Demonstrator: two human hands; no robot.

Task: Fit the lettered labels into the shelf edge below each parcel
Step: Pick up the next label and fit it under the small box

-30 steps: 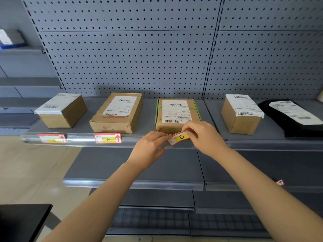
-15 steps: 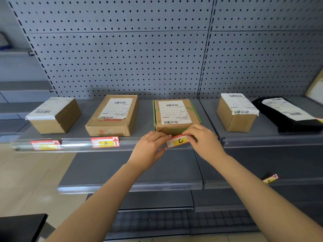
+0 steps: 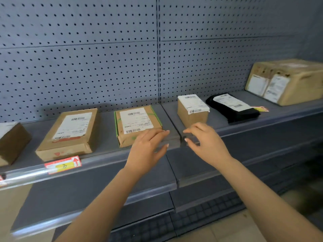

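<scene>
Left hand (image 3: pixel 148 147), right hand (image 3: pixel 206 142): fingers loosely spread, nothing held. Spare labels (image 3: pixel 260 109) look thin, light, bendy card; likely best pinched by the short ends.

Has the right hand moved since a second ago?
Yes: the right hand has shifted right, from the front corner of the green-taped parcel past the shelf seam.

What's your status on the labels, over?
Left hand, right hand open, holding nothing. B label seated in shelf edge. Below green-taped parcel, left hand covers the edge. Spare labels beside black parcel.
</scene>
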